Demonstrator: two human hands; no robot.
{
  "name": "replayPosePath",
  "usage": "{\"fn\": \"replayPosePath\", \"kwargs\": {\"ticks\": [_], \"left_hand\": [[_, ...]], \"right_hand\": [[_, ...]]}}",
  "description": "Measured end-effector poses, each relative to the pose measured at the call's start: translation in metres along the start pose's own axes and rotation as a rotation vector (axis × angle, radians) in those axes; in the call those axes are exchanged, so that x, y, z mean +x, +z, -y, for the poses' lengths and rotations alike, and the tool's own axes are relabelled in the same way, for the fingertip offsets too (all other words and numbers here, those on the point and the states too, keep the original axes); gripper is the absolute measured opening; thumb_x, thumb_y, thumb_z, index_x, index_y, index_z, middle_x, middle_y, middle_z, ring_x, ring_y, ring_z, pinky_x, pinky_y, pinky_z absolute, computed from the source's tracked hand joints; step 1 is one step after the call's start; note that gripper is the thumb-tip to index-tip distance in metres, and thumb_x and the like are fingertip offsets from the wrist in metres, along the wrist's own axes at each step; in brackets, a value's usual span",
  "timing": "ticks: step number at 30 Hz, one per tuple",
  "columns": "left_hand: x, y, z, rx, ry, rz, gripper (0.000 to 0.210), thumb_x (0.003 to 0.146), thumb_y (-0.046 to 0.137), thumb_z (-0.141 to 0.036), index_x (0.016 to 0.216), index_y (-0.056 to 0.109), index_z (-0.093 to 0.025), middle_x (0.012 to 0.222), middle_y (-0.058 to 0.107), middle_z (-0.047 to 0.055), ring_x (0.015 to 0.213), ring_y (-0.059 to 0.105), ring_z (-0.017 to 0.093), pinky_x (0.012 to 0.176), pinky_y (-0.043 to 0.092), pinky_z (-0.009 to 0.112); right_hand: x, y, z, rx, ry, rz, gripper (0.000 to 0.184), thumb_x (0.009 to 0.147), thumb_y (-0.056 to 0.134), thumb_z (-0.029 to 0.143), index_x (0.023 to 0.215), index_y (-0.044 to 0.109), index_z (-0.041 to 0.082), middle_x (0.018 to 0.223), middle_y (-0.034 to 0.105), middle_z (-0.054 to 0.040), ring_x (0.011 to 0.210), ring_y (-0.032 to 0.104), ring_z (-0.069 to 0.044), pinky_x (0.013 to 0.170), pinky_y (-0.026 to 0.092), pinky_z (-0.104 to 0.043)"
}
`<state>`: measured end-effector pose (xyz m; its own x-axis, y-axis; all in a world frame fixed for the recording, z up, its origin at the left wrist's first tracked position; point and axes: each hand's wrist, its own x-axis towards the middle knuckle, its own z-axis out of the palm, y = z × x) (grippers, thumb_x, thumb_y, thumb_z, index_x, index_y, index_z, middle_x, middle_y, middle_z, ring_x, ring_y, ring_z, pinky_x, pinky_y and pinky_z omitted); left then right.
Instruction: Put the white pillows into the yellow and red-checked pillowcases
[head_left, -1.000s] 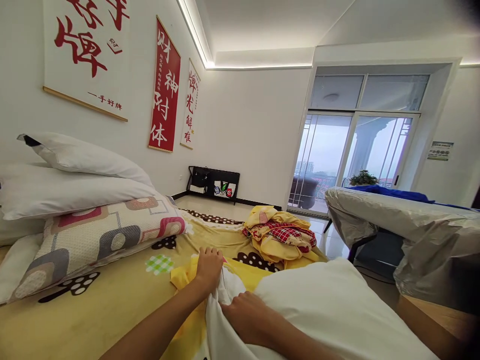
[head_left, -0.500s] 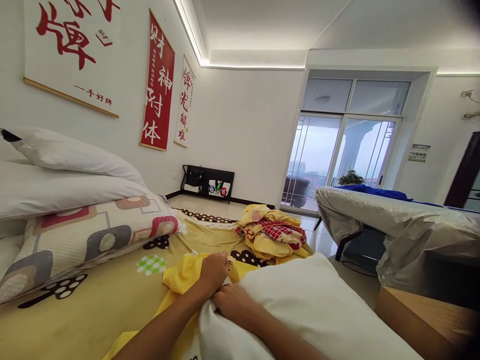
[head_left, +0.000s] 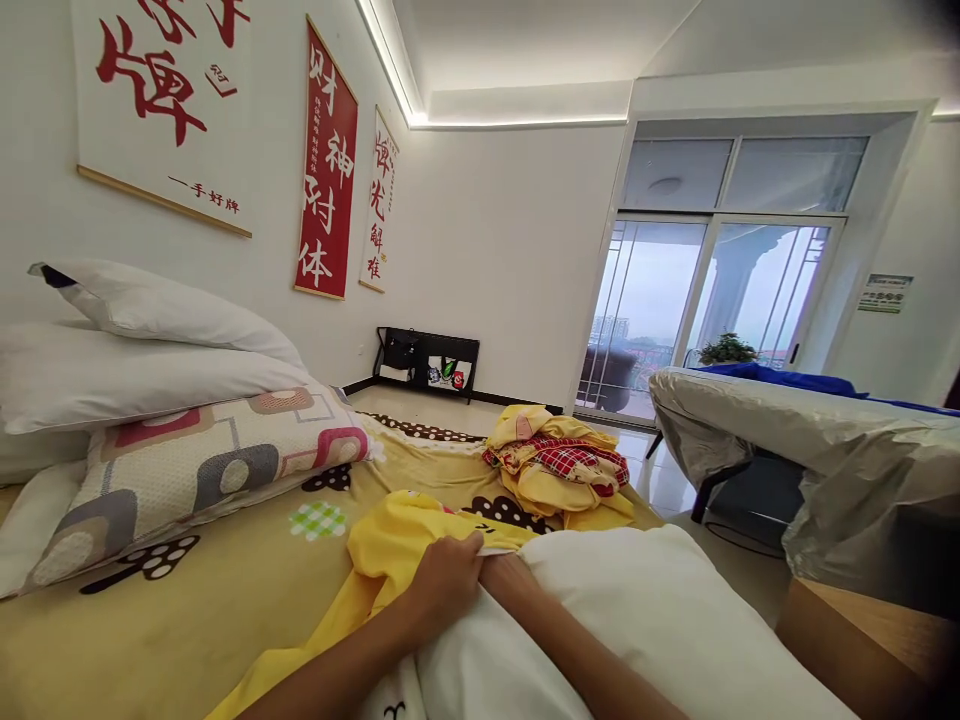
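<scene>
Pillow (head_left: 667,590), probably light, squashy—best gripped by corners; left hand (head_left: 450,578) clenched on yellow pillowcase (head_left: 386,545), right hand (head_left: 498,570) tucked under, fingers hidden, hold unclear.

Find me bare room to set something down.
Free: bedsheet between patterned pillow and yellow cloth; also between that pillow and the crumpled fabric pile. Crowded: around the left hand, between yellow cloth and the white pillow at right.

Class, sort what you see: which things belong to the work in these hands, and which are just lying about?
Work in hand: left hand; right hand, partly hidden; yellow cloth; nearest white pillow.
Lying about: patterned pillow; white pillows stacked on it; yellow-and-red cloth bundle.
</scene>
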<state>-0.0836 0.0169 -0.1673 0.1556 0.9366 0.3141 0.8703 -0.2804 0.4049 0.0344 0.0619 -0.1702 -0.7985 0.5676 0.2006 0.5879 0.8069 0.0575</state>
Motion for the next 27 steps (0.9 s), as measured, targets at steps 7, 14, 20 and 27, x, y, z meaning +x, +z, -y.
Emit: {"fn": "replayPosePath", "kwargs": {"ticks": [7,14,20,27], "left_hand": [[-0.015,0.005,0.017,-0.286,0.002,-0.109,0.031,0.093,0.037,-0.036,0.066,0.04,-0.021,0.065,0.057,-0.001,0.061,0.05,0.013,0.058,0.034,0.023],[0.018,0.001,0.016,-0.497,-0.015,-0.239,0.029,0.086,0.044,-0.034,0.061,0.039,-0.02,0.058,0.043,-0.004,0.058,0.039,0.013,0.057,0.026,0.025],[0.041,-0.012,-0.02,-0.554,0.061,-0.277,0.031,0.086,0.041,-0.033,0.06,0.03,-0.021,0.058,0.035,-0.005,0.058,0.035,0.012,0.056,0.026,0.024],[0.007,0.015,-0.021,-0.169,0.069,-0.022,0.018,0.085,0.048,-0.028,0.069,0.051,-0.022,0.065,0.057,0.001,0.06,0.049,0.016,0.056,0.024,0.027]], "right_hand": [[-0.074,-0.09,-0.059,0.136,0.107,0.157,0.069,0.08,0.062,0.053,0.14,0.045,0.026,0.142,0.047,-0.0121,0.129,0.043,-0.032,0.106,0.031,-0.049],[-0.075,-0.05,-0.017,-0.191,0.202,0.222,0.026,0.083,0.05,0.016,0.104,0.066,0.018,0.098,0.071,-0.0091,0.09,0.065,-0.025,0.077,0.044,-0.032],[-0.046,-0.041,0.01,-0.262,0.144,0.129,0.033,0.085,0.039,0.008,0.099,0.067,0.018,0.096,0.071,-0.0103,0.085,0.066,-0.026,0.069,0.046,-0.035],[-0.042,-0.017,-0.057,-0.189,0.332,0.153,0.034,0.086,0.04,0.012,0.104,0.069,0.015,0.102,0.071,-0.0145,0.094,0.065,-0.025,0.083,0.047,-0.037]]}}
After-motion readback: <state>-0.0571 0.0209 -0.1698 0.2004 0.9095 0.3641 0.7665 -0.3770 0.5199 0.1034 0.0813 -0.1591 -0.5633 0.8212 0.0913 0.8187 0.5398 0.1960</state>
